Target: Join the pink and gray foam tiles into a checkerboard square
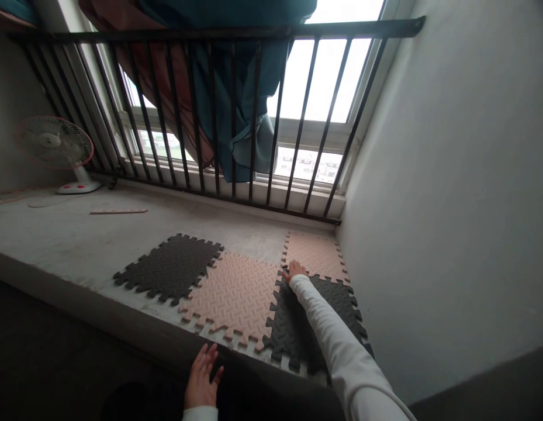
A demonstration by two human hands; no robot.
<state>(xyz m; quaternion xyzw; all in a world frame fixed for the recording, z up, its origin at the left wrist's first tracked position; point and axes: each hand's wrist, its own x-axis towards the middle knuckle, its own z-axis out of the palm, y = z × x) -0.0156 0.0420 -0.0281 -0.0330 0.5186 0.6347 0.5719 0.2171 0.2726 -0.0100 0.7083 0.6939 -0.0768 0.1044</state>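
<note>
My right hand (296,270) reaches forward and rests, fingers stretched, where several interlocking foam mat tiles meet. Under that hand and sleeve lies a black tile (336,301), partly covered by the arm. Beyond it a pink tile (315,252) sits against the wall side. To the left, a second pink tile (238,292) borders the black one along a toothed edge. A further black tile (170,266) adjoins its left side. My left hand (202,379) hangs in front of the ledge with its fingers apart, holding nothing.
The tiles lie on a raised concrete ledge (56,234) with a front edge dropping to dark floor. A black metal railing (234,117) and curtains (249,88) stand behind. On the left are a fan (56,146) and a thin strip (118,211). A white wall (450,175) bounds the right.
</note>
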